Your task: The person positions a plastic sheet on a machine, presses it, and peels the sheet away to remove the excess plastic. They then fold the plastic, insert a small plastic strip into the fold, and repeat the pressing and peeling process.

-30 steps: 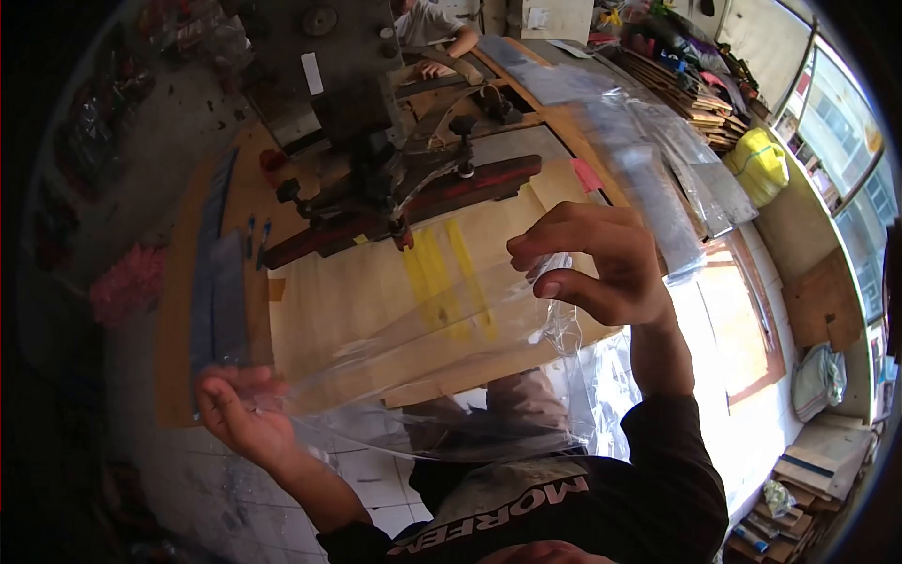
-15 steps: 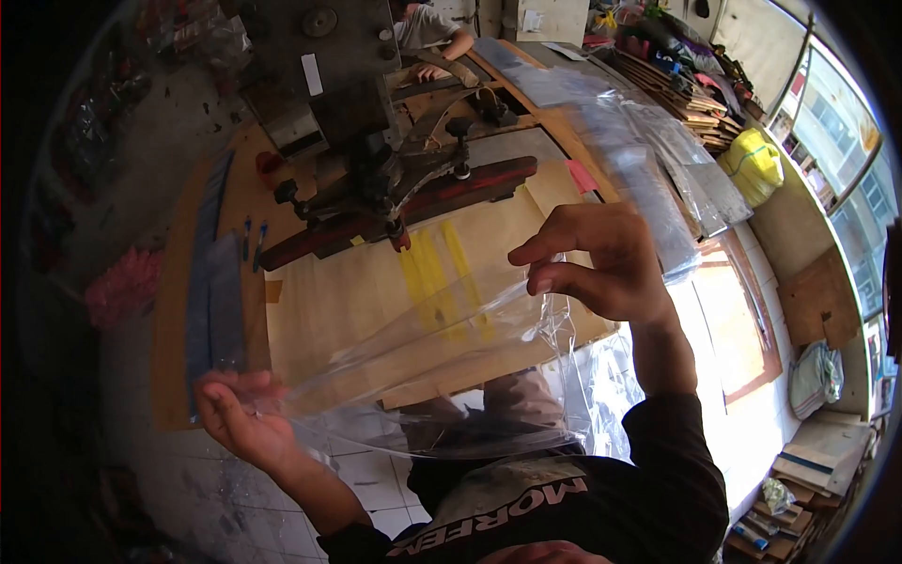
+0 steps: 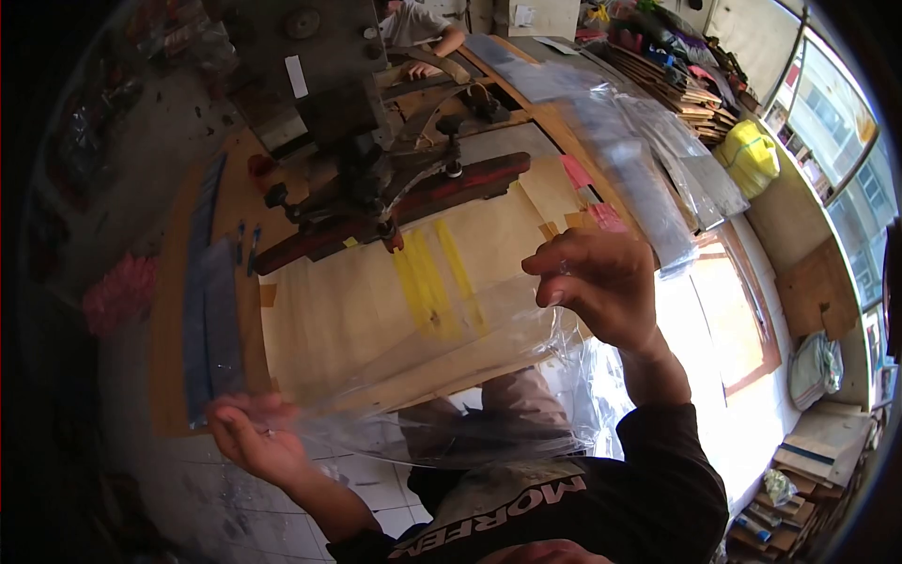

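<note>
A clear plastic sheet (image 3: 442,371) stretches between my two hands, above the near edge of a brown board (image 3: 329,329) with yellow strips (image 3: 427,282) on it. My right hand (image 3: 601,282) pinches the sheet's right end between thumb and curled fingers. At the lower left, my left hand (image 3: 258,434) is closed on the other end, its fingertips blurred and partly hidden by the plastic. Loose folds of the sheet hang below my right hand. Beyond the board stands a dark machine (image 3: 319,85) with a long red-and-black bar (image 3: 423,202) over the board.
Bluish plastic strips (image 3: 211,310) lie along the left table edge beside two blue pens (image 3: 254,246). More clear plastic sheets (image 3: 611,141) lie at the right. Another person's arm (image 3: 442,47) rests behind the machine. A yellow bag (image 3: 749,160) stands far right.
My right hand has come down slightly, and my left hand has shifted a little down and right. The sheet hangs lower, uncovering more of the board and pink pieces at its right.
</note>
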`<control>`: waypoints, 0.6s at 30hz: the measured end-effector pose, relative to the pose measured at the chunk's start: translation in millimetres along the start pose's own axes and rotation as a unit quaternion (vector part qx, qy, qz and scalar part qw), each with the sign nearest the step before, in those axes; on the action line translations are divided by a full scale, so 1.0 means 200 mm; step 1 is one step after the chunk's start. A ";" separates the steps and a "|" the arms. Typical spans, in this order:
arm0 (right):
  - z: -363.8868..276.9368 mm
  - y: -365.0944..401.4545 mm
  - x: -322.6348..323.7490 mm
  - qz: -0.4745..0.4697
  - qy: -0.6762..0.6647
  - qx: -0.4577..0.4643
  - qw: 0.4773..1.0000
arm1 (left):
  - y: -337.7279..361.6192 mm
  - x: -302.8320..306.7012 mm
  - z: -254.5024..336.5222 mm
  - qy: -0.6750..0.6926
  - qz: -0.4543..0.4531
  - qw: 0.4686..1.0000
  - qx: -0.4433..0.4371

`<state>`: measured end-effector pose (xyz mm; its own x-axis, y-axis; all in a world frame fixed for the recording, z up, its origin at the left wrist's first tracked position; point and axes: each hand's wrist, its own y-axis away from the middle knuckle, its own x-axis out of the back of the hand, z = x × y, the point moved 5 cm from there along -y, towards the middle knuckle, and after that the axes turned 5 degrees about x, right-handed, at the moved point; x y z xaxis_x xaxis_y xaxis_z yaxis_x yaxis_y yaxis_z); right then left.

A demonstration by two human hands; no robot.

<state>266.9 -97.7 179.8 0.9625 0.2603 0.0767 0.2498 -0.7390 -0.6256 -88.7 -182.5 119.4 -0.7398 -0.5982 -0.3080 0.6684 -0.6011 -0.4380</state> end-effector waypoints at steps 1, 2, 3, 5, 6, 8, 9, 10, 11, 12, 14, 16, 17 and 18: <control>0.01 0.01 0.00 0.010 -0.011 -0.012 1.000 | 0.01 0.00 -0.01 0.008 -0.005 1.000 0.001; 0.02 0.01 0.00 0.011 -0.011 -0.013 1.000 | 0.01 0.00 -0.01 0.016 -0.010 1.000 0.002; 0.03 0.01 0.01 0.013 -0.001 -0.002 1.000 | 0.01 -0.01 -0.02 0.016 -0.010 1.000 0.003; 0.04 0.02 0.01 0.016 0.009 0.009 1.000 | 0.02 -0.02 -0.01 0.013 -0.023 1.000 -0.002; 0.04 0.03 0.01 0.017 0.011 0.004 1.000 | 0.02 -0.02 -0.02 0.013 -0.023 1.000 -0.002; 0.05 0.03 0.01 0.018 0.011 -0.002 1.000 | 0.02 -0.02 -0.02 0.003 -0.032 0.999 -0.005; 0.06 0.04 0.01 0.032 0.012 0.006 0.999 | 0.03 -0.03 -0.01 0.001 -0.031 1.000 -0.004; 0.06 0.04 0.01 0.044 0.012 0.013 0.999 | 0.03 -0.03 -0.02 0.003 -0.005 1.000 0.010; 0.05 0.04 0.00 0.039 0.008 0.010 0.999 | 0.04 -0.03 -0.02 0.003 0.025 0.999 0.025; 0.05 0.05 0.01 0.067 0.012 -0.020 0.997 | 0.05 -0.04 -0.01 -0.003 0.034 0.999 0.025; 0.07 0.06 0.02 0.104 0.036 -0.026 0.994 | 0.05 -0.12 0.01 0.001 -0.039 0.999 0.025; 0.12 0.06 0.03 0.113 0.026 0.028 0.993 | 0.04 -0.14 0.01 -0.014 -0.016 0.999 0.027; 0.12 0.07 0.03 0.125 0.034 0.007 0.992 | 0.04 -0.16 0.02 -0.011 -0.032 0.999 0.028; 0.14 0.07 0.04 0.107 0.037 -0.001 0.994 | 0.03 -0.19 0.03 -0.008 -0.050 0.998 0.029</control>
<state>275.1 -88.3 149.5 0.9987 0.0514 -0.0004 0.0396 -0.7735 -0.6326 -55.9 -167.2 133.0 -0.8019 -0.5416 -0.2521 0.5951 -0.6877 -0.4157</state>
